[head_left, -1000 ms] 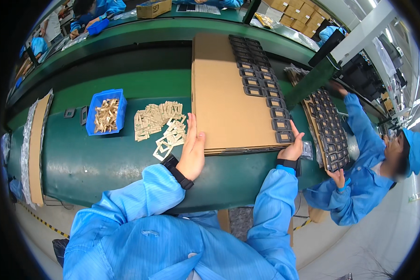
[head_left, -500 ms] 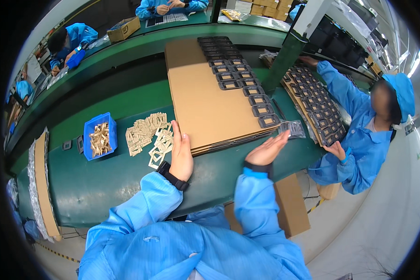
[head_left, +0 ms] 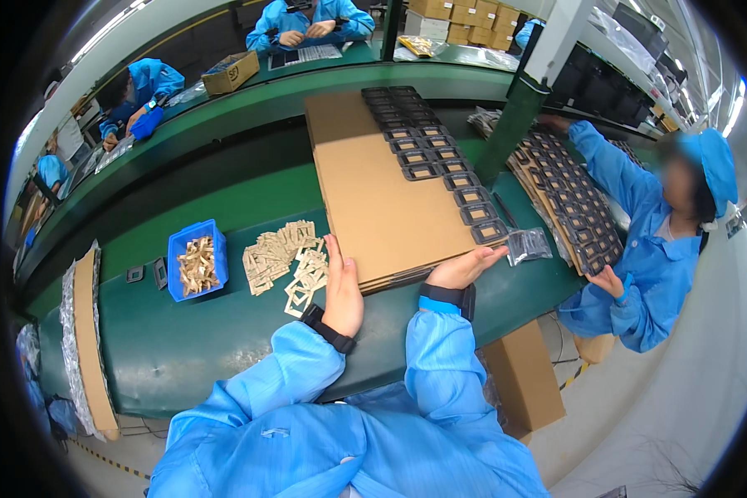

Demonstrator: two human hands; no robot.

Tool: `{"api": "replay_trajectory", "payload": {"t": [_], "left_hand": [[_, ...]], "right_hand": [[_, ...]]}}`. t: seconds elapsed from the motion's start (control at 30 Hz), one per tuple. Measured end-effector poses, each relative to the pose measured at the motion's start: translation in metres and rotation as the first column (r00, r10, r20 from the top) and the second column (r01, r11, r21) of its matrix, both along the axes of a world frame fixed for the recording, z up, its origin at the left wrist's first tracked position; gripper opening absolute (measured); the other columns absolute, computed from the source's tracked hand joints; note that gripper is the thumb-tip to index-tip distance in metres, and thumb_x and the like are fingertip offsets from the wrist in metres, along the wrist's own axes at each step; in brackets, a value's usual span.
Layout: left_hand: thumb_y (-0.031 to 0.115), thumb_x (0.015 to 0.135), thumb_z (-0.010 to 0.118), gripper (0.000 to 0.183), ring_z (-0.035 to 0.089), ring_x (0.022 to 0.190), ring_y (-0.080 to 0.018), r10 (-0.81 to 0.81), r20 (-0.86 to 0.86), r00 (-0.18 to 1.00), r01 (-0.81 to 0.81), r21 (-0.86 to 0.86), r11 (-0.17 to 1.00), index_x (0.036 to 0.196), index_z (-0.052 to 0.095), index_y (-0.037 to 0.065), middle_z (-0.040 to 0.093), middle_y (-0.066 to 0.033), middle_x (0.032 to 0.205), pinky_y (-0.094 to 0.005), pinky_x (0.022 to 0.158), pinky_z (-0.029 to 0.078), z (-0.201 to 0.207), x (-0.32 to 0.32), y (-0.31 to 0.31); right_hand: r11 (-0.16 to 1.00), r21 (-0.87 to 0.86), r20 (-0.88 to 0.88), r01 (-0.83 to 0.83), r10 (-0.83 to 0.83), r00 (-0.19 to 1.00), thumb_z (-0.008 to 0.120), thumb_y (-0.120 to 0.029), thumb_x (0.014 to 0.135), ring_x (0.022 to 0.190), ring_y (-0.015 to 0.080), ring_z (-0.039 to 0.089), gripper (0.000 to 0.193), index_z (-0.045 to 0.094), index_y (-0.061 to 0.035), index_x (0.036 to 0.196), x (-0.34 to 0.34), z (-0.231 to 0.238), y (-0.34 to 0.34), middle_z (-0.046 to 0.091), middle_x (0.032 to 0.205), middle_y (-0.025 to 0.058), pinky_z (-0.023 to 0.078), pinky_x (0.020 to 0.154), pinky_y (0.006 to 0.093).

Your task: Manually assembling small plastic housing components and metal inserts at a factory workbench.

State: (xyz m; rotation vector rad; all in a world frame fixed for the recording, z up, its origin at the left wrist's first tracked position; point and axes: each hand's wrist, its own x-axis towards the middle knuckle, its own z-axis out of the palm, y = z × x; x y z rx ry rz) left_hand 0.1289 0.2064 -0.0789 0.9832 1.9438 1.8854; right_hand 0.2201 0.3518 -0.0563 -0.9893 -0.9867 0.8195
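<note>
A stack of flat brown cardboard sheets (head_left: 390, 199) lies on the green bench, with rows of black rectangular frames (head_left: 471, 196) along its far and right parts. My left hand (head_left: 343, 290) is open, fingers straight and together, held along the stack's near left corner. At the near edge, toward the right corner, my right hand (head_left: 461, 270) is open with fingers stretched out to the right; whether it presses on the cardboard I cannot tell. Beside my left hand spreads a pile of thin beige frames (head_left: 278, 253). Left of these, a blue bin (head_left: 176, 270) holds crumpled beige pieces (head_left: 199, 266).
A co-worker (head_left: 651, 224) at the right handles a board of black frames (head_left: 568, 199). Between us stands a green post (head_left: 506, 124). A clear plastic bag (head_left: 529, 246) lies near my right fingertips. Two black frames (head_left: 135, 274) and a cardboard strip (head_left: 91, 340) are at the left.
The view has shifted, so the bench appears lower and further right. My right hand has come inward to the stack's near edge. My left hand stays at the near left corner.
</note>
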Motion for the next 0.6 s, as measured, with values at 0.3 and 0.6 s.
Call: {"api": "replay_trajectory", "payload": {"t": [0.3,0.6], "left_hand": [[0.022,0.109,0.032,0.062,0.005,0.155,-0.0327,-0.006,0.034,0.999,0.006,-0.016,1.000,0.157,0.007,-0.007,0.007,-0.0246,0.166,-0.0361,0.125,0.006,0.002,0.000,0.001],[0.024,0.109,0.033,0.064,0.005,0.155,-0.0339,0.002,0.067,0.998,-0.001,-0.024,1.000,0.157,0.005,-0.007,0.007,-0.0258,0.166,-0.0372,0.125,0.007,-0.001,0.001,0.000]], "right_hand": [[0.991,0.121,0.169,0.060,-0.080,0.982,0.024,-0.062,0.104,0.154,0.0368,0.010,0.090,0.006,0.0095,0.156,-0.007,-0.009,0.008,0.006,0.164,0.0286,0.013,0.125,0.0418],[0.991,0.119,0.113,0.067,-0.081,0.990,0.025,-0.055,0.107,0.153,0.0379,0.012,0.081,0.012,0.0090,0.156,0.013,-0.004,0.014,0.009,0.163,0.0312,0.013,0.125,0.0465]]}}
